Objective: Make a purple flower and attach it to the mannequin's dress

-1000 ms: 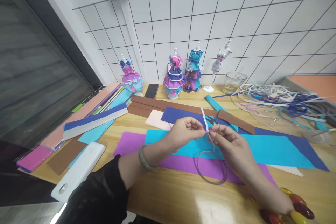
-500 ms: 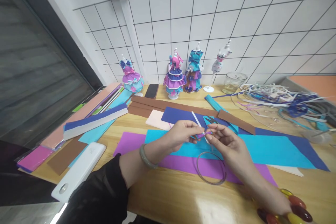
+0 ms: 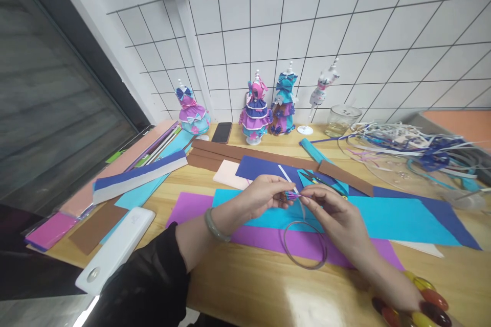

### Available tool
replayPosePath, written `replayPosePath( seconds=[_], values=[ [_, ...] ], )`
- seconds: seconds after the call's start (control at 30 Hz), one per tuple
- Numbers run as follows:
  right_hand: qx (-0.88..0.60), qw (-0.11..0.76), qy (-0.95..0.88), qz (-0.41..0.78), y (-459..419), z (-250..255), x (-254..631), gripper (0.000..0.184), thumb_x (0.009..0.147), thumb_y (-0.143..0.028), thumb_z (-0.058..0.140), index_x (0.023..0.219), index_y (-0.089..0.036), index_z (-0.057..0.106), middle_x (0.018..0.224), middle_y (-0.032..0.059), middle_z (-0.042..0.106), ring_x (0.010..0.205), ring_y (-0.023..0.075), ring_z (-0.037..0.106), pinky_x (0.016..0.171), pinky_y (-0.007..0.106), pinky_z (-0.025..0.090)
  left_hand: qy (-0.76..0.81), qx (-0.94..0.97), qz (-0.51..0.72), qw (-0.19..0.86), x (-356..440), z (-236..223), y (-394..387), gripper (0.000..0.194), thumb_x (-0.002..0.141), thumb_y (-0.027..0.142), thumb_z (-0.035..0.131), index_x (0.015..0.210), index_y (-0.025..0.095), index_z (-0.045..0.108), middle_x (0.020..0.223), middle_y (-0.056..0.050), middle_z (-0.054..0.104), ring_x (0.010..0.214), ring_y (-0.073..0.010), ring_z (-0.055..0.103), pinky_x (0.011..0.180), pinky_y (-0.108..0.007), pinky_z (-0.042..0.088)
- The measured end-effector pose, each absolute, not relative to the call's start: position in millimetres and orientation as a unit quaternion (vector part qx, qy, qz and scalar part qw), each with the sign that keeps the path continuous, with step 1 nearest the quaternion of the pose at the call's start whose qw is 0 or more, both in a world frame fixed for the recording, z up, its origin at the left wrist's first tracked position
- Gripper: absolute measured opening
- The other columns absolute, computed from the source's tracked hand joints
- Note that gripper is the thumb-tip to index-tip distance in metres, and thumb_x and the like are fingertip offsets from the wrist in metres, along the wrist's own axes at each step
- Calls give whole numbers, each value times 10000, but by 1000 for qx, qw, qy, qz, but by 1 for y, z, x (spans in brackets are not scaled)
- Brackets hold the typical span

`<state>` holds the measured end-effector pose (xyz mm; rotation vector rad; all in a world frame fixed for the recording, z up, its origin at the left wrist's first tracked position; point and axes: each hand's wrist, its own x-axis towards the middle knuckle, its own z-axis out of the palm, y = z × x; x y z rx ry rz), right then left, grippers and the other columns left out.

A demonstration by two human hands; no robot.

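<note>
Between my two hands is a small pleated bow point(image 3: 291, 196) in purple and blue. My left hand point(image 3: 268, 195) pinches its left side. The fingers of my right hand point(image 3: 326, 209) are closed at the bow's right side. A narrow white strip point(image 3: 287, 179) runs past the bow, its upper end pointing up and left. Below hangs a loop of thin grey wire point(image 3: 306, 267), over the purple sheet; where it joins the bow is hidden by my fingers. Behind my right hand lie dark scissors point(image 3: 318, 180), partly covered.
Turquoise point(image 3: 406, 219) and purple point(image 3: 187, 212) sheets lie beneath my hands. Small dress forms, one a dressed form point(image 3: 255, 117), stand along the wall near a phone point(image 3: 221, 133) and a glass jar point(image 3: 341, 120). Ribbon scraps point(image 3: 414, 148) are piled right. A white power bank point(image 3: 115, 250) lies left.
The right fingers have closed in at the bow's right side, and more of its pleats show. The wire loop has shifted slightly left.
</note>
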<state>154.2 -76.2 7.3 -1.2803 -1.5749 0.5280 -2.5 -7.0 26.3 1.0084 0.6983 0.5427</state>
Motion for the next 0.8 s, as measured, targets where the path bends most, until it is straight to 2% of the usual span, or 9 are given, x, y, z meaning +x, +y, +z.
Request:
replayPosePath(
  seconds=[0.13, 0.27, 0.37, 0.43, 0.53, 0.8],
  values=[
    [-532, 498, -644, 234, -76, 7, 155, 105, 791, -327, 554, 813, -251, 624, 864, 41, 632, 829, 201, 572, 728, 333, 445, 366, 483, 286, 743, -2, 24, -2, 278, 696, 378, 622, 782, 132, 526, 633, 6, 518, 561, -86, 518, 570, -246, 406],
    [-531, 502, -620, 286, -72, 5, 155, 135, 786, -348, 556, 829, -238, 621, 825, 36, 614, 759, 185, 557, 672, 317, 442, 367, 667, 387, 519, -3, 29, -4, 262, 725, 371, 594, 878, 164, 553, 771, -22, 568, 711, -110, 537, 666, -250, 421],
    [-531, 511, -596, 318, -71, 1, 155, 151, 774, -355, 572, 848, -231, 615, 819, 32, 613, 742, 182, 552, 663, 321, 442, 291, 821, 352, 343, -6, 32, -9, 198, 714, 290, 606, 885, 192, 621, 916, -53, 590, 882, -162, 521, 795, -294, 401],
    [-531, 518, -582, 334, -70, -1, 156, 165, 763, -356, 587, 866, -228, 606, 841, 35, 616, 754, 185, 555, 668, 325, 444, 262, 864, 330, 275, -7, 32, -11, 194, 730, 241, 579, 911, 196, 636, 924, -62, 602, 908, -177, 508, 823, -312, 387],
    [-525, 530, -569, 346, -70, -4, 156, 191, 743, -343, 618, 891, -228, 583, 837, 31, 606, 744, 178, 553, 662, 320, 445, 253, 879, 321, 244, -7, 28, -10, 184, 768, 214, 527, 905, 178, 645, 885, -69, 625, 867, -173, 517, 805, -315, 392],
    [-517, 549, -543, 368, -66, -4, 157, 236, 710, -382, 649, 872, -228, 575, 708, -1, 577, 675, 153, 548, 633, 292, 445, 269, 870, 316, 265, -6, 25, -7, 178, 792, 234, 506, 856, 180, 662, 828, -61, 652, 816, -158, 547, 792, -309, 409]
  ],
)
